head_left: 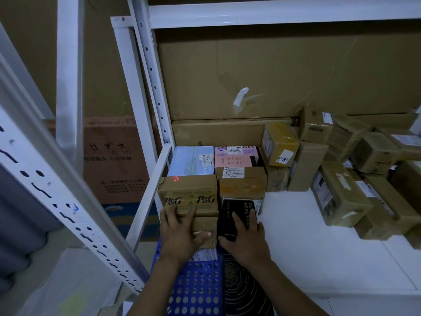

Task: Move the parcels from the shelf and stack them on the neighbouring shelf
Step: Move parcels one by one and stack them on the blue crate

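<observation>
On the left end of the white shelf stands a tight stack of parcels. My left hand lies flat over a small brown box and touches the lower edge of the P&G carton. My right hand presses on a black parcel with white lettering, right of the brown box. Behind these sit a taped brown box, a light blue box and a pink-labelled box. Neither hand closes around anything.
A loose pile of brown parcels fills the shelf's right side, with bare shelf between it and the stack. Large cardboard sheets line the back. A white upright post borders the stack's left. A blue perforated crate sits below my forearms.
</observation>
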